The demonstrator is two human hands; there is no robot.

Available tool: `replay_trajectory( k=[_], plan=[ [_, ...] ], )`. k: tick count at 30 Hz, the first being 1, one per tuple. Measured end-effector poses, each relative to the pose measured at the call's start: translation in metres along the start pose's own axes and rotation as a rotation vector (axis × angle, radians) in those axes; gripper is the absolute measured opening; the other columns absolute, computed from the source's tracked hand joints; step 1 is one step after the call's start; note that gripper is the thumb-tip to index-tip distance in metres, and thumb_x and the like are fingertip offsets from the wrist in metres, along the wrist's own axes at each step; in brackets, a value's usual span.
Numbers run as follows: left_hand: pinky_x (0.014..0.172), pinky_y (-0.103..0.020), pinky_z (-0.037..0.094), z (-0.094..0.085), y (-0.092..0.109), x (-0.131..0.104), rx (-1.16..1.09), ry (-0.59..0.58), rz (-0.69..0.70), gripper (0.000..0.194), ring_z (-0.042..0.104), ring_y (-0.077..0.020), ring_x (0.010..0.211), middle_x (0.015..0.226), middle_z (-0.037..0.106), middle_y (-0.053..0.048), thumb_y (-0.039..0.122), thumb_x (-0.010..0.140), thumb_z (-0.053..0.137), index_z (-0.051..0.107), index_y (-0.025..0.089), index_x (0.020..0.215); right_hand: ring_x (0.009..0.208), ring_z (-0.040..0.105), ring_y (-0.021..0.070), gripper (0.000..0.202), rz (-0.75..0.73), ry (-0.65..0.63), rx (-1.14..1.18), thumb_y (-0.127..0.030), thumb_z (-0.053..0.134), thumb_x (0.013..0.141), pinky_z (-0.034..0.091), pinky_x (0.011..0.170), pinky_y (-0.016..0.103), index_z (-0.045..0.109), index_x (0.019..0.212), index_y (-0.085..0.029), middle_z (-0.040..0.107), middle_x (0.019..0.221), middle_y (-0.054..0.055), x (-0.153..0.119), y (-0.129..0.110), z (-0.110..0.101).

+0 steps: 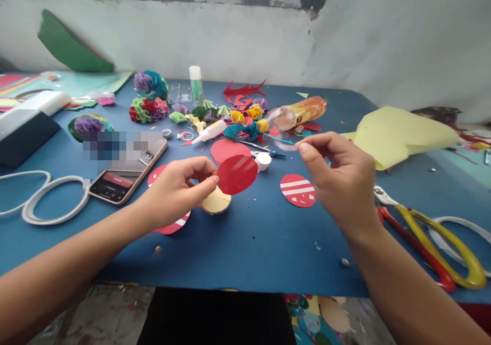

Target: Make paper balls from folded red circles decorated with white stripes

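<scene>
Blue tabletop (253, 263) | red disc (238, 175), faintly streaked | left fingers (207, 185) pinch edge

the phone (128, 173) screen shows "33", while the glue stick (196, 90) label is unreadably blurred.

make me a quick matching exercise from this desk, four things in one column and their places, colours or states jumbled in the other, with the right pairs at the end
Things:
1. Left hand
2. Glue stick
3. Clear bottle
4. Large scissors

Descriptions:
A. lying on its side
B. with red and yellow handles
C. pinching a red circle
D. standing upright

Right pairs: 1-C, 2-D, 3-A, 4-B
</scene>
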State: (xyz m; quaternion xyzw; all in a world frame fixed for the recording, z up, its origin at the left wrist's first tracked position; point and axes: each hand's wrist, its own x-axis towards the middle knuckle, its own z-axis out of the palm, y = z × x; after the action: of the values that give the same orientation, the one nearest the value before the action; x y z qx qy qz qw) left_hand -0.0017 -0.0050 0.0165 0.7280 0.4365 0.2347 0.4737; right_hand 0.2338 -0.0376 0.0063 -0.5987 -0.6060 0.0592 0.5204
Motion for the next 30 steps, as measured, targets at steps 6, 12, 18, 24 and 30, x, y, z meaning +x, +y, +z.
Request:
replay_trajectory(
  k=[6, 12, 18, 24, 30],
  plan=[
    [0.052, -0.019, 0.045, -0.006, -0.002, 0.003, 0.035, 0.082, 0.074, 0.016, 0.051, -0.009, 0.057, 0.064, 0.051, 0.003, 0.031, 0.082, 0.055, 0.055, 0.015, 0.079, 0.066, 0.058, 0.0177, 0.014, -0.087, -0.031, -0.228, -0.022, 0.058, 0.08, 0.047, 0.065, 0.034, 0.068, 0.09, -0.02, 0.067, 0.081, 0.005, 0.006, 0.014, 0.004],
    [0.052, -0.02, 0.045, -0.015, 0.014, -0.006, 0.1, 0.053, 0.096, 0.02, 0.051, -0.0095, 0.058, 0.068, 0.053, 0.001, 0.034, 0.084, 0.053, 0.058, 0.015, 0.082, 0.06, 0.059, 0.0153, 0.014, 0.091, -0.376, 0.051, -0.032, 0.061, 0.079, 0.048, 0.059, 0.029, 0.065, 0.08, -0.018, 0.066, 0.068, 0.002, 0.004, -0.012, 0.006],
    [0.048, -0.017, 0.042, -0.028, 0.034, -0.015, 0.193, 0.059, 0.133, 0.016, 0.048, -0.0083, 0.056, 0.064, 0.052, 0.002, 0.031, 0.083, 0.054, 0.06, 0.016, 0.08, 0.062, 0.059, 0.0114, 0.022, 0.222, -0.653, 0.507, -0.025, 0.06, 0.08, 0.05, 0.059, 0.026, 0.064, 0.1, -0.019, 0.066, 0.07, 0.0, 0.014, -0.035, 0.0],
    [0.047, -0.019, 0.048, -0.038, 0.03, -0.013, 0.004, 0.003, -0.015, 0.016, 0.052, -0.0081, 0.052, 0.06, 0.053, 0.003, 0.03, 0.082, 0.055, 0.058, 0.015, 0.077, 0.064, 0.06, 0.013, 0.011, 0.144, -0.563, 0.38, -0.025, 0.062, 0.077, 0.05, 0.06, 0.027, 0.068, 0.084, -0.019, 0.066, 0.072, 0.001, 0.023, -0.032, 0.01],
    [0.045, -0.017, 0.048, -0.042, 0.014, -0.002, -0.187, -0.065, -0.052, 0.015, 0.053, -0.0061, 0.048, 0.061, 0.054, 0.004, 0.029, 0.082, 0.055, 0.055, 0.015, 0.075, 0.059, 0.06, 0.0134, 0.017, 0.177, -0.529, 0.33, -0.031, 0.059, 0.08, 0.051, 0.059, 0.029, 0.065, 0.086, -0.016, 0.066, 0.066, 0.002, 0.033, -0.017, 0.016]
  ],
)
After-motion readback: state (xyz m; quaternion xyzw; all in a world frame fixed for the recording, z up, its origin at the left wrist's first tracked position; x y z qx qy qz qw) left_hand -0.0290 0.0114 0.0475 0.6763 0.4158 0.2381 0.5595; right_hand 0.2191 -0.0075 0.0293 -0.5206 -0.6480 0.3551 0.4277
